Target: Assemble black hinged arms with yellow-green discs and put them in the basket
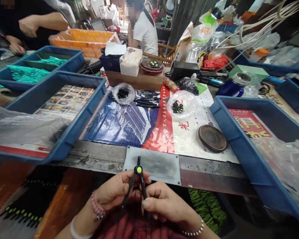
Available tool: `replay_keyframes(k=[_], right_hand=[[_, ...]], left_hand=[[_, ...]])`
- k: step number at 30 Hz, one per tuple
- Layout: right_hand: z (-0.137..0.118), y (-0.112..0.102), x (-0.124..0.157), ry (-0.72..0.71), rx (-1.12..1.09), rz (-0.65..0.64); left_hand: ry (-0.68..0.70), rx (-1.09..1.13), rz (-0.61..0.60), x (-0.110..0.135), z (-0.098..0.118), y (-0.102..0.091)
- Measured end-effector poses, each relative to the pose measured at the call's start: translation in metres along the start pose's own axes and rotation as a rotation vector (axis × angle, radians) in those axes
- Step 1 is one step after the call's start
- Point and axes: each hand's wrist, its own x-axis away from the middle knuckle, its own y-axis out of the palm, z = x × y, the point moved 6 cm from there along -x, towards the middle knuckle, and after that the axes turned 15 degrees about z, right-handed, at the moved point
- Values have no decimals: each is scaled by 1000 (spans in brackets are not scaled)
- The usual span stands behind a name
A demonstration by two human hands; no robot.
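Between my two hands is a black drawing compass (pixel 139 170) with a yellow-green round cap at its hinge. Its legs are spread apart and the short handle points up. My left hand (pixel 115 189) is closed on the left leg and the part near the hinge. The right leg is pinched by my right hand (pixel 165 201), thumb in front. The lower tips of the legs are blurred against my clothing. Just beyond the compass, a pale metal plate (pixel 155 166) is fixed to the table's front edge.
Blue trays (pixel 77 132) (pixel 241 159) stand to the left and right. On the poster-covered table are a bag of black parts (pixel 123 94), a bag of green-capped parts (pixel 186 103), loose black legs (pixel 148 102) and a round brown dish (pixel 212 137). Two other people are beyond.
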Motion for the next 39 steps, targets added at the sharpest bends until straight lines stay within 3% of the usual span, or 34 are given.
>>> replay_keyframes(k=[4, 6, 8, 10, 12, 15, 18, 25, 28, 32, 36, 39], right_hand=[[8, 10, -7, 14, -89, 59], [4, 8, -8, -41, 24, 125], [-13, -4, -6, -241, 269, 313], [-36, -12, 1, -507, 553, 535], [-54, -10, 7, -720, 787, 672], [-66, 5, 6, -921, 1080, 732], [-70, 17, 1, -1008, 1275, 759], [-62, 22, -6, -969, 1278, 829], [-56, 15, -13, -797, 1144, 799], [-47, 4, -19, -497, 847, 587], [-40, 10, -16, -453, 777, 379], [-31, 18, -15, -516, 805, 346]], left_hand=[[66, 22, 125, -4, 0, 5], [113, 12, 216, -3, 1, 5], [231, -96, 320, 1, 4, 4], [420, -333, 420, 8, 10, 5], [607, -592, 504, 17, 14, 8], [768, -779, 586, 27, 14, 12], [810, -799, 571, 32, 12, 16], [796, -748, 578, 32, 10, 17], [784, -735, 574, 29, 8, 16], [734, -693, 591, 26, 7, 8], [585, -356, 674, 22, 5, -4], [487, -11, 746, 18, 0, -10]])
